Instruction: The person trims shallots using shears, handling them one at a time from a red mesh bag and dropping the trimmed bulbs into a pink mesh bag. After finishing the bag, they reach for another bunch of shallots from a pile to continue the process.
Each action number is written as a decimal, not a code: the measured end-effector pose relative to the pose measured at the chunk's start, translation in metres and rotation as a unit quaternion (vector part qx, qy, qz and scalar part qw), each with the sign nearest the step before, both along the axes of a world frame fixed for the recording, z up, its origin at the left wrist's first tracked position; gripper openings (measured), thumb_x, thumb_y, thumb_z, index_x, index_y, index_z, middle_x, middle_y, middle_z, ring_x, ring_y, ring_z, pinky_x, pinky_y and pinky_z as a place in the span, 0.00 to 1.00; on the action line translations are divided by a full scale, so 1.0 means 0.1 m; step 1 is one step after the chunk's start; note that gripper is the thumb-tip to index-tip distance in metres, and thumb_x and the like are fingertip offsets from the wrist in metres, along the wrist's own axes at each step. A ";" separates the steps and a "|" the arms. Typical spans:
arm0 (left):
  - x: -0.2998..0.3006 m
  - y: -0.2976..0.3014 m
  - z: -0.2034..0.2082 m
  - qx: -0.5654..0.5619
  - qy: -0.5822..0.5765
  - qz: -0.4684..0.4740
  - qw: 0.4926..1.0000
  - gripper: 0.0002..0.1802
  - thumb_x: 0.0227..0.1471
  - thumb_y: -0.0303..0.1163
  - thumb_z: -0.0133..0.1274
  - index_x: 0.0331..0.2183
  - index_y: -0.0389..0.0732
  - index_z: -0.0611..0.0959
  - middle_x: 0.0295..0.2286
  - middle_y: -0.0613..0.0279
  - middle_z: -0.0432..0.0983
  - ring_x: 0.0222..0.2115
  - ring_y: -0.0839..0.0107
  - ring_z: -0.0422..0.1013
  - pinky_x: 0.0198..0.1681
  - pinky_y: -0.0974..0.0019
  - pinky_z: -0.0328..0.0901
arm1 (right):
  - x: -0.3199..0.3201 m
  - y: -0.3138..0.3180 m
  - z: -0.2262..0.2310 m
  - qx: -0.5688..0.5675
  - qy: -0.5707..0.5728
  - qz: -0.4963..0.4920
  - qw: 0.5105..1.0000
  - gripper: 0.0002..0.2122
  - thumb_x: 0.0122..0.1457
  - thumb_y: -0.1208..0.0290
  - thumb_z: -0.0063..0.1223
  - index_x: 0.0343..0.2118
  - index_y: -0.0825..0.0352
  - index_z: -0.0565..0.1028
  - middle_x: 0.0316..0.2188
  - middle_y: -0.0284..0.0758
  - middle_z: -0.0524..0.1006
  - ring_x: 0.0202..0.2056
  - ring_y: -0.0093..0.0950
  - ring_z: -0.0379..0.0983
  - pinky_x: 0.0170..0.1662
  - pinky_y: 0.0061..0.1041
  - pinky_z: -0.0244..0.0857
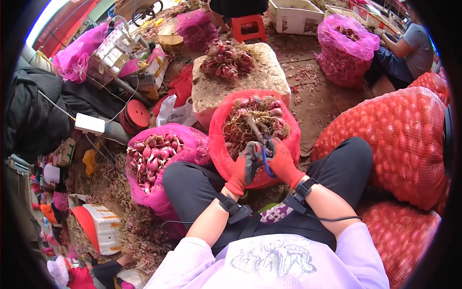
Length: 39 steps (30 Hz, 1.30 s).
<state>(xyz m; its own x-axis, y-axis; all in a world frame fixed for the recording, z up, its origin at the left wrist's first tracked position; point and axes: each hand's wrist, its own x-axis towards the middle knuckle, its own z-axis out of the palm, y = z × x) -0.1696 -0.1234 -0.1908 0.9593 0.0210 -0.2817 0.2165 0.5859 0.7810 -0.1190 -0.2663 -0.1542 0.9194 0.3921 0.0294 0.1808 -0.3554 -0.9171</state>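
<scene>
Apparently I'm at a trimming step, the right hand (283, 159) clasping blue-handled scissors (264, 158) above shallots (275, 111) in the open red mesh sack (217, 126), the left hand's (244, 166) grasp unclear to me, and the next snip probably needs one shallot steadied.

Red-and-grey gloves (285, 163), blue handle (264, 158), purple-red shallots (155, 161), red sack (219, 123), magenta bag (195, 150), lavender shirt (269, 277) with grey print.
</scene>
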 end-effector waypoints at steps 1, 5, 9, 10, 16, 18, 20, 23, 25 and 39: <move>-0.01 -0.01 0.02 -0.023 -0.016 0.008 1.000 0.12 0.56 0.36 0.44 0.38 0.39 0.73 0.30 0.64 0.73 0.31 0.75 0.71 0.35 0.73 0.66 | -0.03 0.01 0.01 -0.025 -0.069 0.012 0.997 0.21 0.40 0.67 0.62 0.39 0.69 0.69 0.35 0.45 0.69 0.37 0.45 0.67 0.41 0.35 0.62; 0.00 0.03 -0.11 -0.088 -0.041 0.064 0.993 0.08 0.54 0.27 0.44 0.36 0.39 0.76 0.28 0.66 0.73 0.27 0.78 0.70 0.30 0.74 0.66 | -0.02 0.07 0.02 -0.001 -0.101 0.030 0.994 0.25 0.37 0.67 0.64 0.40 0.69 0.68 0.36 0.45 0.68 0.39 0.44 0.67 0.42 0.35 0.62; 0.06 0.02 -0.12 0.098 -0.065 0.137 0.984 0.09 0.51 0.22 0.42 0.34 0.37 0.76 0.27 0.65 0.73 0.28 0.74 0.71 0.30 0.72 0.67 | -0.02 0.09 -0.03 0.106 0.017 0.016 0.994 0.25 0.39 0.65 0.65 0.40 0.70 0.68 0.37 0.44 0.70 0.39 0.40 0.69 0.42 0.33 0.62; 0.07 0.01 -0.15 0.274 -0.082 0.168 0.943 0.08 0.50 0.22 0.42 0.33 0.36 0.76 0.27 0.64 0.73 0.28 0.72 0.71 0.31 0.70 0.68 | -0.01 0.08 -0.09 0.104 0.018 0.014 0.994 0.25 0.39 0.65 0.65 0.40 0.70 0.68 0.37 0.44 0.70 0.39 0.40 0.69 0.42 0.33 0.62; 0.09 0.07 0.15 0.669 -0.235 0.127 0.693 0.10 0.52 0.29 0.43 0.34 0.35 0.75 0.30 0.59 0.75 0.32 0.70 0.71 0.35 0.66 0.66 | -0.02 0.09 -0.04 0.131 0.143 0.058 0.979 0.20 0.44 0.73 0.62 0.40 0.70 0.68 0.33 0.31 0.74 0.36 0.19 0.67 0.41 0.21 0.62; 0.13 0.05 0.12 0.642 -0.242 0.143 0.713 0.09 0.50 0.28 0.44 0.33 0.36 0.76 0.28 0.56 0.75 0.29 0.64 0.72 0.33 0.64 0.65 | -0.04 0.11 -0.13 0.142 0.084 0.012 0.986 0.18 0.44 0.68 0.61 0.37 0.70 0.70 0.30 0.34 0.75 0.33 0.25 0.70 0.39 0.25 0.64; 0.16 0.02 0.14 0.449 -0.112 0.159 0.872 0.07 0.48 0.27 0.46 0.30 0.36 0.77 0.27 0.51 0.74 0.27 0.54 0.71 0.31 0.60 0.64 | -0.02 0.10 -0.01 0.187 0.129 0.031 0.973 0.16 0.45 0.69 0.60 0.35 0.70 0.70 0.29 0.33 0.75 0.32 0.23 0.70 0.37 0.23 0.64; 0.08 0.11 -0.22 0.562 -0.047 0.099 0.820 0.09 0.46 0.29 0.48 0.32 0.38 0.77 0.26 0.50 0.73 0.29 0.51 0.70 0.33 0.57 0.64 | 0.07 0.08 0.10 0.287 0.236 0.064 0.926 0.11 0.46 0.72 0.58 0.32 0.68 0.71 0.27 0.31 0.74 0.29 0.21 0.70 0.34 0.20 0.65; 0.07 0.12 -0.21 0.674 -0.005 -0.001 0.739 0.15 0.46 0.33 0.50 0.38 0.39 0.77 0.28 0.50 0.73 0.33 0.51 0.69 0.37 0.56 0.63 | 0.13 0.06 0.21 0.368 0.324 0.065 0.869 0.08 0.47 0.73 0.56 0.29 0.66 0.70 0.24 0.29 0.73 0.25 0.18 0.69 0.31 0.17 0.64; 0.10 0.23 0.13 0.185 -0.035 -0.006 0.982 0.18 0.54 0.28 0.46 0.47 0.36 0.70 0.38 0.64 0.70 0.35 0.76 0.69 0.40 0.73 0.65 | 0.12 0.02 0.11 0.258 0.226 0.087 0.935 0.09 0.48 0.74 0.56 0.33 0.68 0.71 0.26 0.28 0.73 0.28 0.17 0.67 0.33 0.17 0.63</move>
